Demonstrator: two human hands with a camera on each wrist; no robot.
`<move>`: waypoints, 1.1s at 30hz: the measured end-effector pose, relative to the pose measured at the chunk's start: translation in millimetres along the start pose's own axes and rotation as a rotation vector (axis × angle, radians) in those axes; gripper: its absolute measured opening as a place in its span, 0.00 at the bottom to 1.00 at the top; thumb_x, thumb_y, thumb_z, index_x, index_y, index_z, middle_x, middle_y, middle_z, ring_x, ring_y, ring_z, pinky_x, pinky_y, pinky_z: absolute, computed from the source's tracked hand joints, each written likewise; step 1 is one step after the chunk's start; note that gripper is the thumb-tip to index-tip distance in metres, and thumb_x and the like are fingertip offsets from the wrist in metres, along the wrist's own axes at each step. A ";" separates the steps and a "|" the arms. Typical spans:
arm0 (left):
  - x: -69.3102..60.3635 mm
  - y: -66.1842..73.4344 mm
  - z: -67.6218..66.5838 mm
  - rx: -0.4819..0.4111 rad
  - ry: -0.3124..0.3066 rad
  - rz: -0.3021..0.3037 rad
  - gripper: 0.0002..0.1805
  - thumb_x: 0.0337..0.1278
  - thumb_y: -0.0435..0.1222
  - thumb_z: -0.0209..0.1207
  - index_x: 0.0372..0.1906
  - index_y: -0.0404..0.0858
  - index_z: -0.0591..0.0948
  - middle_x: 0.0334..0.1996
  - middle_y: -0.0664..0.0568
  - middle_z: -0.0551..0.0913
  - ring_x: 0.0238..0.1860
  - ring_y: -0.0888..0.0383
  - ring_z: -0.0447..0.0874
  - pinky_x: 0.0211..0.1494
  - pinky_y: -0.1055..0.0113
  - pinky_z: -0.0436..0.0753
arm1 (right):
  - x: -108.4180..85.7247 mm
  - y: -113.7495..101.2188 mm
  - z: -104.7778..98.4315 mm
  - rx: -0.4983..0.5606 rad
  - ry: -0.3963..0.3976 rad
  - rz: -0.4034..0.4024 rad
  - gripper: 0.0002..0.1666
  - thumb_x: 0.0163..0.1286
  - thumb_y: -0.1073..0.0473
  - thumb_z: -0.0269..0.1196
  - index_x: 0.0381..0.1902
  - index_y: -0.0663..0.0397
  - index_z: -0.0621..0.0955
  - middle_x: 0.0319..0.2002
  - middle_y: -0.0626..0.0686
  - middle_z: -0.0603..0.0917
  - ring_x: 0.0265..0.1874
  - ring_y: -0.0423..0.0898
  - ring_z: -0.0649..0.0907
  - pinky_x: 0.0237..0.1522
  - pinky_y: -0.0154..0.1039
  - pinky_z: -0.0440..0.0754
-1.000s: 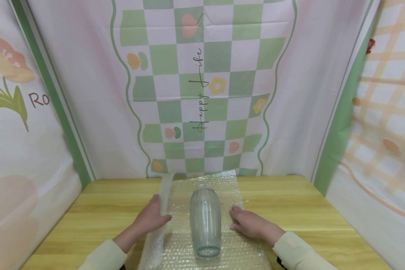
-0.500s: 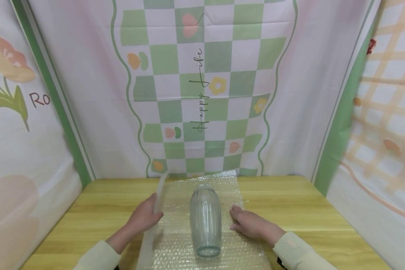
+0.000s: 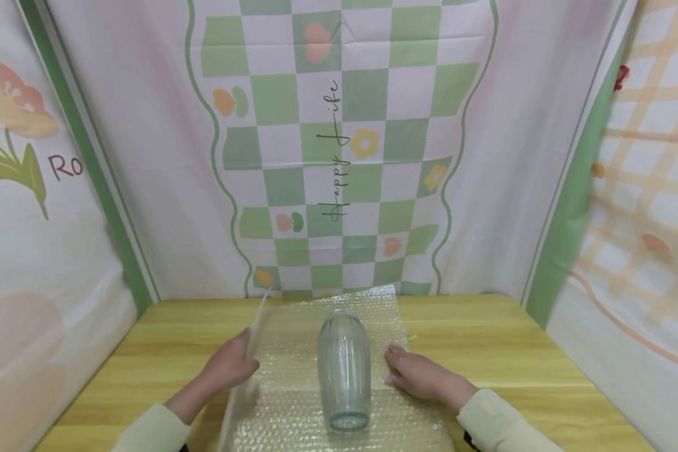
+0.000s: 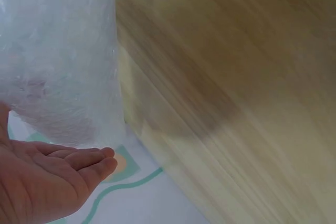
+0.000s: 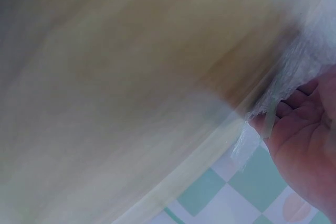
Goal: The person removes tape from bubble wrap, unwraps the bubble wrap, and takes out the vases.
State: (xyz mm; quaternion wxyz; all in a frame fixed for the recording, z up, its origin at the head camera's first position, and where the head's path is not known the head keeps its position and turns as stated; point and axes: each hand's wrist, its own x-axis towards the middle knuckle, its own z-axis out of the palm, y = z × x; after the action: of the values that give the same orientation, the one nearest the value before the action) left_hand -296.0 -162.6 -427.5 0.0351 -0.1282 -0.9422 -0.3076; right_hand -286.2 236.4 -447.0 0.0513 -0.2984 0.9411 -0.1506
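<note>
A ribbed clear glass vase [image 3: 344, 376] lies on its side on a sheet of bubble wrap [image 3: 288, 408], its base towards me. My left hand [image 3: 226, 365] holds the sheet's raised left edge between thumb and fingers. In the left wrist view, the fingers [image 4: 86, 163] lie fairly straight beside the hanging bubble wrap [image 4: 58, 51]. At the sheet's right edge, my right hand [image 3: 424, 375] grips the plastic. The right wrist view shows curled fingers of the right hand [image 5: 310, 129] at the bubble wrap's rim. Neither hand touches the vase.
The wood-grain table [image 3: 503, 339] reaches back to a green-and-white checked cloth [image 3: 339, 150]. Printed curtains close off both sides, a flowered one [image 3: 22, 251] at left and a plaid one [image 3: 650, 207] at right.
My left hand has moved left, drawing the bubble wrap's left edge outward so the sheet spreads wider. The right hand and the vase have stayed put.
</note>
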 end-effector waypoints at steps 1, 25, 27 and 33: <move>-0.3 -0.9 -0.8 0.000 -0.003 0.002 0.42 0.49 0.28 0.61 0.67 0.15 0.56 0.66 0.24 0.61 0.65 0.29 0.62 0.66 0.40 0.63 | 0.0 0.0 -0.1 -0.001 0.000 0.000 0.36 0.73 0.53 0.58 0.64 0.79 0.66 0.67 0.75 0.62 0.68 0.67 0.61 0.67 0.59 0.59; -8.8 -33.8 -13.1 0.049 -0.018 -0.017 0.48 0.35 0.28 0.71 0.65 0.17 0.61 0.52 0.25 0.76 0.49 0.32 0.78 0.50 0.41 0.80 | 0.0 -0.3 -0.8 -0.007 0.002 -0.005 0.36 0.72 0.53 0.58 0.64 0.79 0.66 0.67 0.75 0.62 0.69 0.67 0.60 0.68 0.59 0.59; -9.7 -35.3 -13.2 0.050 -0.022 -0.027 0.48 0.34 0.27 0.71 0.65 0.17 0.61 0.51 0.25 0.76 0.49 0.32 0.78 0.50 0.41 0.80 | 0.4 0.2 -0.4 -0.009 0.002 -0.006 0.36 0.72 0.54 0.58 0.64 0.79 0.66 0.67 0.75 0.62 0.69 0.67 0.60 0.68 0.59 0.59; -11.1 -39.4 -13.4 0.037 -0.022 -0.060 0.50 0.31 0.26 0.71 0.66 0.19 0.61 0.52 0.26 0.76 0.47 0.33 0.79 0.46 0.43 0.82 | 1.0 0.7 0.0 -0.004 -0.002 0.003 0.36 0.72 0.54 0.58 0.64 0.79 0.65 0.67 0.75 0.61 0.69 0.66 0.60 0.68 0.59 0.58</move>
State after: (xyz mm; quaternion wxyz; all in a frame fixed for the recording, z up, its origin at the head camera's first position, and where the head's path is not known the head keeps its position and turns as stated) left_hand -295.9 -203.5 -440.8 0.0180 -0.1025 -0.9514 -0.2898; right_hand -287.3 236.4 -447.2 0.0517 -0.2974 0.9417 -0.1484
